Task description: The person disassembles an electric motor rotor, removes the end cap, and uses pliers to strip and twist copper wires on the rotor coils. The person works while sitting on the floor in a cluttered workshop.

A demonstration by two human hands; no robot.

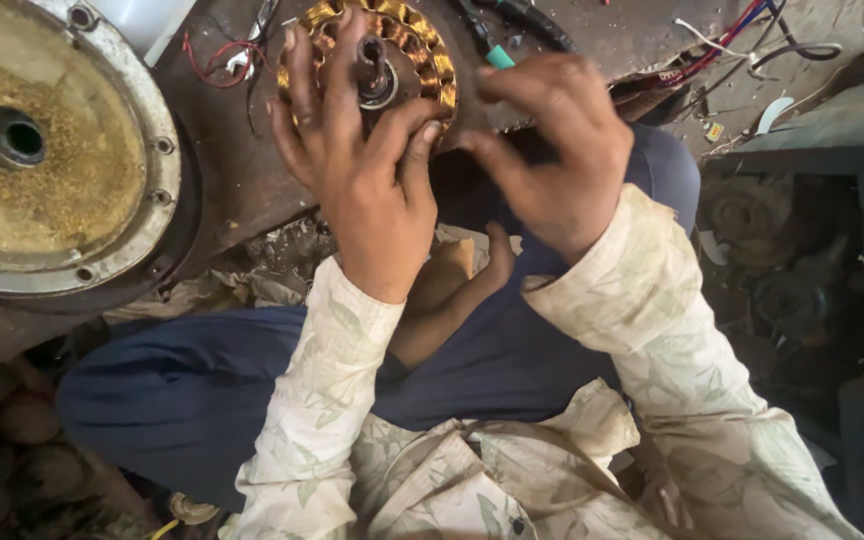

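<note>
1. both hands are on the round copper-wound motor stator with the steel shaft in its middle (392, 70), which lies flat at the far edge of the rusty brown metal surface (242, 170), right in front of the person's knees.
2. left hand (357, 165) is spread over the windings, fingers splayed around the shaft, thumb pressing the near rim. more steadying than gripping.
3. right hand (552, 150) is curled, fingertips pinching at the stator's right edge by a teal sleeve piece (499, 57). can't tell what it's pinching, if anything.
4. looks like the coil-fiddling stage to me; the next move probably needs a steady pinch while the left hand keeps the thing from turning.
5. on the surface: a big round grimy metal motor cover (52, 150) at left, loose red and white wires (722, 45) at right. cluttered, dusty workshop floor all round.
</note>
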